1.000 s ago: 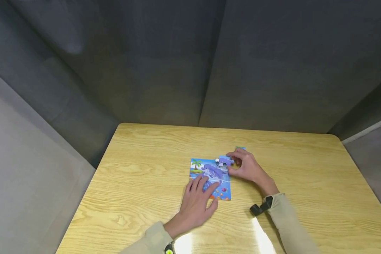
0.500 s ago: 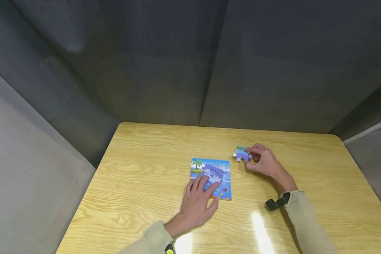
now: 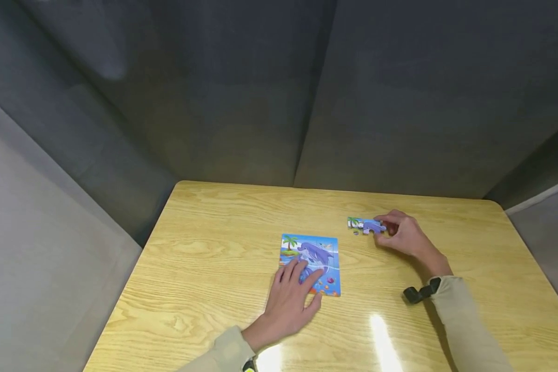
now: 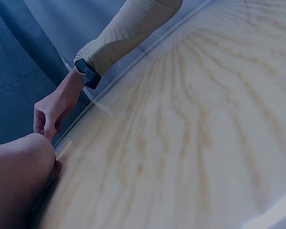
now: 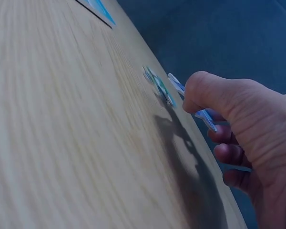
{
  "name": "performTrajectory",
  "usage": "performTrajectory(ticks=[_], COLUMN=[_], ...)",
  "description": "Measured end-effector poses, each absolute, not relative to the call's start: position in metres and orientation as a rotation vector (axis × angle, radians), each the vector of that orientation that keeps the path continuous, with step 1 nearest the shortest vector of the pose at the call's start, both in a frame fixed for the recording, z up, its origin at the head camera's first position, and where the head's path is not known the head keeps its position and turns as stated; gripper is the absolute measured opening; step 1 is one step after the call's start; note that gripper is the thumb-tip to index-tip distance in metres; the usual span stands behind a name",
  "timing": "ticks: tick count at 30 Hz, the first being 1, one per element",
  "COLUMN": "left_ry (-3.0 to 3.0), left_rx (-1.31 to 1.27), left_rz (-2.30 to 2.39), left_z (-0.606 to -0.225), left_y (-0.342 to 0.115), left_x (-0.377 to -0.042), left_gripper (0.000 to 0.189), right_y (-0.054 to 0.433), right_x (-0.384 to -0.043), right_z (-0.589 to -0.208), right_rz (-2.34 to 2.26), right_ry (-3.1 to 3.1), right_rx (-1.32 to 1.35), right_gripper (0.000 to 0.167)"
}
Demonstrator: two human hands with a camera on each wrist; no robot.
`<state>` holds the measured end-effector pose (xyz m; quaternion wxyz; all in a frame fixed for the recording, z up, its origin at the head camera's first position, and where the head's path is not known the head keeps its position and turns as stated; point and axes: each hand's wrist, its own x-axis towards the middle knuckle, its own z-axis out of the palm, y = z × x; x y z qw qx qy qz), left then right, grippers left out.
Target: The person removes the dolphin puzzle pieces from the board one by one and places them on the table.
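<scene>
A square dolphin jigsaw puzzle (image 3: 322, 253) lies on the table, showing a palm tree at its upper left. My left hand (image 3: 287, 305) rests on its lower left part, fingers spread. To the right, my right hand (image 3: 408, 236) pinches a purple-and-blue dolphin puzzle piece (image 3: 373, 227) between thumb and fingers. That piece (image 5: 178, 85) is raised off the wood in the right wrist view, with the hand's shadow below. Beside it, a second puzzle piece with a palm tree (image 3: 353, 222) lies on the table, partly overlapped by the held piece in the head view.
The wooden table (image 3: 214, 248) ends at a back edge against a dark curtain (image 3: 242, 103). A grey panel (image 3: 37, 232) stands at the left side. Bright glare (image 3: 384, 341) shows near the front. A black band (image 3: 420, 292) sits on the right wrist.
My right hand has moved the dolphin piece from the puzzle's upper right corner rightward, past the palm-tree piece, uncovering both. The left hand has stayed on the puzzle.
</scene>
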<state>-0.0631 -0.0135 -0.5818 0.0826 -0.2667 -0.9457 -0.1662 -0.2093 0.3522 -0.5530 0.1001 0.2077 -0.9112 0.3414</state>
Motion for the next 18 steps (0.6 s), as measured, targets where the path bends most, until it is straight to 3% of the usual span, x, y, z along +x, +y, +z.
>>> performTrajectory(ticks=[18], left_ry=[-2.840], left_rx=[-0.793], left_rz=[-0.497], left_z=[-0.580], left_y=[-0.013], left_x=[-0.063], left_gripper=[0.052], right_y=[0.368], right_x=[-0.218], right_z=[-0.566], right_rz=[0.936], right_ry=[-2.785], right_rx=[0.513], right_gripper=[0.041])
